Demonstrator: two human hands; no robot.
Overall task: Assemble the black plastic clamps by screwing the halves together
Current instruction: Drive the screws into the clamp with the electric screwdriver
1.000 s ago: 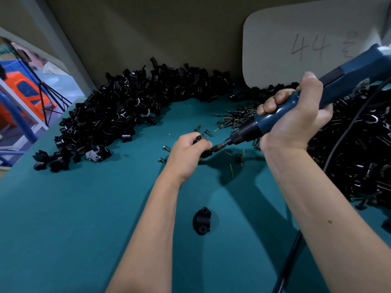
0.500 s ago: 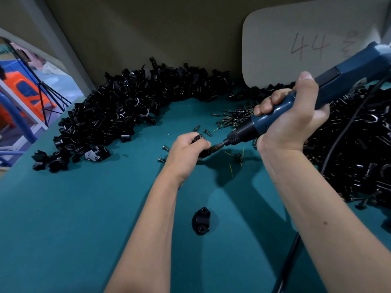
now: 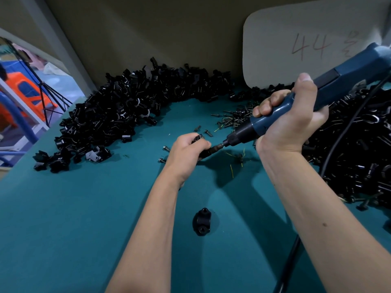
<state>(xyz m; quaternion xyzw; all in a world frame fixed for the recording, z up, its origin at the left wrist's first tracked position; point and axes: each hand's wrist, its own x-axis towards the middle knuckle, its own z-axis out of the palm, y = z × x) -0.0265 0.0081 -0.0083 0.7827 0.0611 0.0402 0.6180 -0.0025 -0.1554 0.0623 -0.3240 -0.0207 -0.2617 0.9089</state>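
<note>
head view, left to right: loose pile of clamp halves heaped on the teal desk at left and along the back wall. a few stray screws lie just beyond the left hand.

left hand is curled tight round the clamp being worked, fingers and thumb wrapped over it so only a black corner shows at the top of the fist; held low over the desk near centre, can't tell if it touches. driver bit meets the clamp at the thumb side of the fist. whether the screw is seated is hidden.

one clamp piece with two holes lies alone on the desk nearer the person, between the forearms.

right hand is wrapped round the blue electric screwdriver, fingers curled on the front barrel, thumb up along the body; its black cable trails down at right. screw pile sits behind the driver nose, another big pile of black parts at far right.

handling judgement: clamp looks like small rigid moulded plastic, light, hard, smooth-ish so it could twist under driver torque. best held by the flat outer flanks, clear of the screw hole, pinched firmly as now. unlikely fragile, but over-driving could strip the plastic.
</note>
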